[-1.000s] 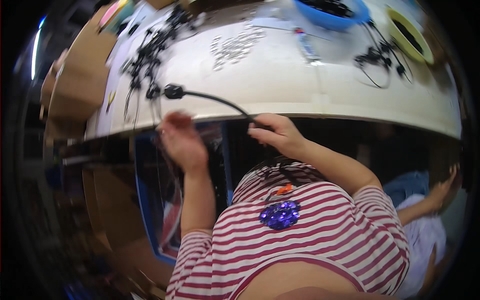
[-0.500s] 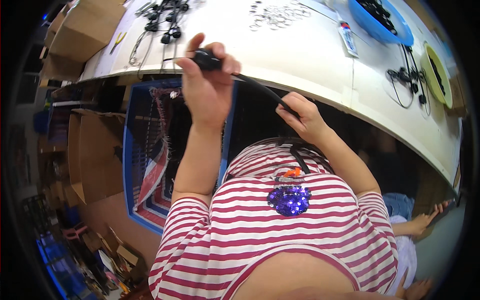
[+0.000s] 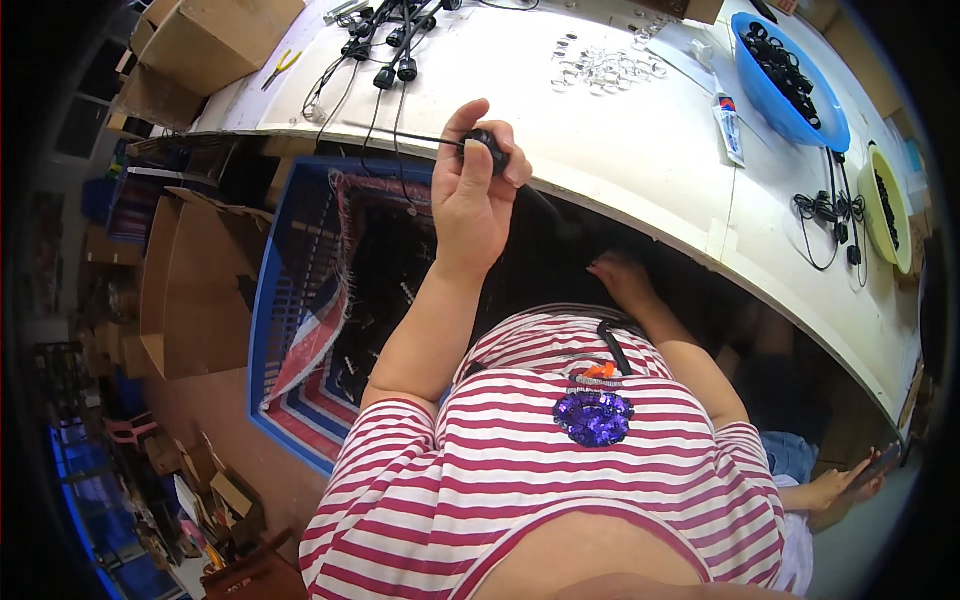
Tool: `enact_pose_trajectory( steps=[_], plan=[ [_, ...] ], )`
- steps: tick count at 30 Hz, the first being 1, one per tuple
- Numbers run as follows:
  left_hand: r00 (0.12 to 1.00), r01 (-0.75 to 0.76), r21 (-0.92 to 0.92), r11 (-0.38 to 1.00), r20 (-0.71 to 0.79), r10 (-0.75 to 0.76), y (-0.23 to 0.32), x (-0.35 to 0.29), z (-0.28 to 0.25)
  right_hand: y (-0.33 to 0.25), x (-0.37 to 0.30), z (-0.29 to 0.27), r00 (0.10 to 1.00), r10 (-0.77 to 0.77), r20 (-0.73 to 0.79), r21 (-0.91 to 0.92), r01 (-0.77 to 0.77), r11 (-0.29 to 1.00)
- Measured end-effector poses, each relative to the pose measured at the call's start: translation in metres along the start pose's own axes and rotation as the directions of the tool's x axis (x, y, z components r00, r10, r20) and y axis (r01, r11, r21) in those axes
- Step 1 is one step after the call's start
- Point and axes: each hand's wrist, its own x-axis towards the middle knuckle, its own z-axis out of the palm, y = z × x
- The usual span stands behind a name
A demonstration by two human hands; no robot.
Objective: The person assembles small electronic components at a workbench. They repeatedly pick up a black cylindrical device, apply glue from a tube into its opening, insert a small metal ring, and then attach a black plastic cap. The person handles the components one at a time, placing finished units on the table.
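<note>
My left hand is raised at the table's front edge, its fingers closed round a black rounded cable fitting. A thin dark lead runs out of the fitting to the left. On the other side a thick black cable slopes down to the right and fades into the dark below the edge. My right hand is lower, under the table edge and near my waist. Shadow and blur obscure its fingers, and whether it touches the cable is hidden.
On the white table lie black cables with sockets, pliers, clear rings and a tube. A blue basin and a yellow basin hold black parts. A blue crate stands below. Another person's hand holds a phone.
The view has shifted, so the table and crate sit farther right. My right hand has dropped from the thick cable's visible part into the shadow below the edge. My left hand still grips the fitting.
</note>
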Motion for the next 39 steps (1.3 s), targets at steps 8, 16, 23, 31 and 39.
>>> enact_pose_trajectory(
  steps=[8, 16, 23, 31, 39],
  plan=[
    [0.999, 0.035, 0.03, 0.999, 0.002, -0.035, 0.004, 0.002, 0.0, 0.022, -0.02, 0.008, 0.986, 0.086, 0.146, -0.148, -0.065, 0.987],
    [0.92, 0.306, 0.326, 0.895, 0.14, -0.366, -0.034, -0.029, -0.001, -0.121, 0.042, -0.131, 0.928, -0.101, -0.359, 0.171, 0.172, 0.97],
    [0.815, 0.534, 0.277, 0.799, 0.082, -0.573, -0.074, -0.065, -0.001, -0.117, 0.073, -0.125, 0.957, -0.024, -0.289, 0.202, 0.085, 0.976],
    [0.879, 0.321, 0.827, 0.462, -0.078, -0.47, -0.037, -0.06, -0.026, -0.112, 0.064, -0.109, 0.974, -0.047, -0.22, 0.165, 0.085, 0.983],
    [0.967, 0.202, 0.907, 0.37, -0.124, -0.225, -0.016, -0.049, -0.011, -0.115, 0.059, -0.109, 0.997, -0.015, -0.075, 0.14, 0.025, 0.99]
  ],
)
